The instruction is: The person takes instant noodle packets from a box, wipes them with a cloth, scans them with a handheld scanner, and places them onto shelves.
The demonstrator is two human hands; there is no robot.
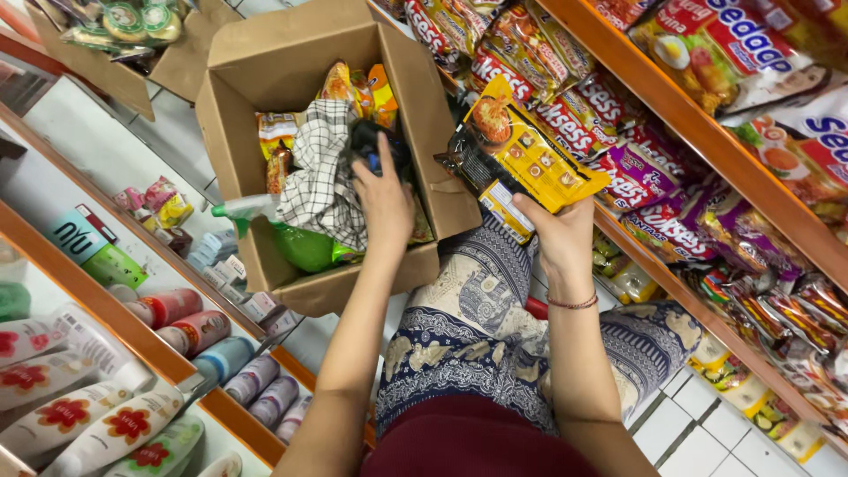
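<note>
Pinched between thumb and fingers, a stack of yellow noodle packets (pixel 517 159) sits firmly in the right hand (pixel 558 237), at two o'clock from the cardboard box (pixel 265 88). The left hand (pixel 382 199) reaches into that box with its fingers loosely spread on a dark bundle (pixel 375 141); whether it has closed on anything I cannot tell. A good lift here probably means gripping one packet by its edge, clear of the checked cloth (pixel 322 172). Inside the box lie more orange and yellow packets (pixel 358 87), the cloth and a green spray bottle (pixel 296 243) at seven o'clock. Shelves of packets (pixel 671 168) fill the three o'clock side.
</note>
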